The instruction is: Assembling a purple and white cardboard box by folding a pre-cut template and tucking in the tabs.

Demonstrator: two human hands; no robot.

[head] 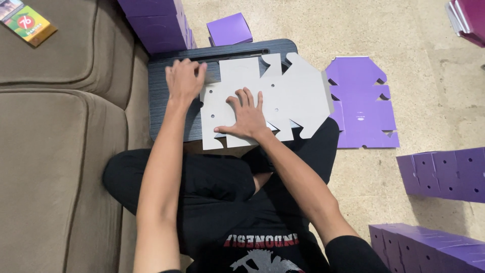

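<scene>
From the head view, you sit cross-legged on the floor (404, 30) with a dark worktop (166, 96) across your lap, and a flat grey box blank (293, 91) lies on it, its far right part reaching past the worktop's edge. Your left hand (184, 81) rests on the blank's upper left corner, fingers curled together over the edge of a flap there, gripping or pressing it; you cannot tell which. Your right hand (247, 114) lies flat on the middle of the blank, fingers spread apart and pointing away from you, pressing the card down and holding nothing. The blank shows small round holes and notched cut-outs along its edges. Just right of the worktop, a purple blank (361, 101) of the same shape lies flat on the floor, near the grey one but not clearly touching it. A small folded purple box (230, 29) stands beyond the worktop's far edge, and a stack of purple boxes (156, 23) rises beside it to the left, against the brown sofa (55, 151). A green and yellow packet (25, 21) lies on the sofa cushion, well apart from your hands. More purple boxes (444, 174) lie on the floor to your right, with another row (424, 250) nearer to you.
</scene>
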